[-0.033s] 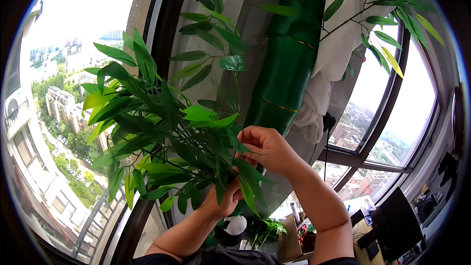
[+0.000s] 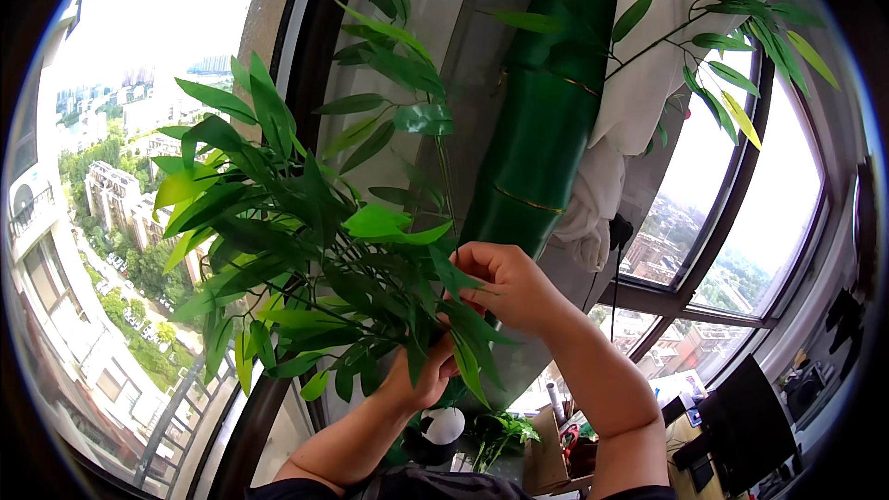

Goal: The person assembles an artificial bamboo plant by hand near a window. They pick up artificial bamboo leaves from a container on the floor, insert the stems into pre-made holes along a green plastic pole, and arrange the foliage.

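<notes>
A dense bunch of bamboo-leaf branches [image 2: 310,227], dark green with some yellow-green leaves, spreads out in front of me to the left. From below, my left hand [image 2: 419,378] is closed around the bunch's stems; leaves cover part of its fingers. My right hand [image 2: 515,289] pinches the thin stem of a single leafy sprig [image 2: 423,120], which stands up at the bunch's right side. The fingertips of both hands are close together, partly behind leaves. Just beyond my right hand rises a thick, glossy green bamboo pole [image 2: 530,143] with gold-edged joints.
A leafy branch [image 2: 662,34] sticks out rightward by the pole. White cloth [image 2: 597,185] hangs behind it. Windows [image 2: 681,213] stand left and right. Below are a panda figure [image 2: 443,426], a cardboard box [image 2: 546,454] and a black monitor [image 2: 755,417].
The sprig in my right hand has tilted slightly to the left, its leaves shifting with it. My right hand has dropped a touch; my left hand stays put.
</notes>
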Motion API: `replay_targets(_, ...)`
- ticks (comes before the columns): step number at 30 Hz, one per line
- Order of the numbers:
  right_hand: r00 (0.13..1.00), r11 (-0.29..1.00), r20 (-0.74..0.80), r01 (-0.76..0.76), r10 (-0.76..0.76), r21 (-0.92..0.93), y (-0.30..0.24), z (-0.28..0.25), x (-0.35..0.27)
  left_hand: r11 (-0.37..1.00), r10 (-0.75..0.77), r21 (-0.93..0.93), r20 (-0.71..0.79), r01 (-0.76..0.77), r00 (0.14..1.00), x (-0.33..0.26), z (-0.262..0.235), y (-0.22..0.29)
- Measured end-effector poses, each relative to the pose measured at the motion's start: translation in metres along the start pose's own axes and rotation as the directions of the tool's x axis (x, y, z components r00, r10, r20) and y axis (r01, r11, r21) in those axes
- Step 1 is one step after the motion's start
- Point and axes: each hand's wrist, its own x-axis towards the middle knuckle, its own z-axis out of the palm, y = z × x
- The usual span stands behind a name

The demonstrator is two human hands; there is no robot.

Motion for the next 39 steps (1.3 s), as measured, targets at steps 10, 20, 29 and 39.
replay_targets(10,0.975,0.941,-0.207,0.01,-0.085,-0.338,-0.08,-0.025,0.029,0.999,0.008,0.043,0.019,-0.009,1.0,0.008,-0.017,-0.01)
replay_targets(20,0.962,0.962,-0.273,-0.082,0.008,-0.26,-0.047,-0.014,0.046,0.995,0.097,-0.011,-0.028,-0.098,0.995,0.042,0.002,0.023)
replay_targets(29,0.934,0.923,-0.206,0.218,-0.292,-0.317,-0.024,-0.033,0.042,0.987,0.105,-0.118,-0.028,-0.107,0.994,0.062,0.007,0.021)
replay_targets(39,0.759,0.812,-0.443,0.188,-0.477,-0.552,-0.117,-0.074,0.068,0.98,0.111,0.153,0.092,-0.124,0.99,0.088,0.026,0.077)
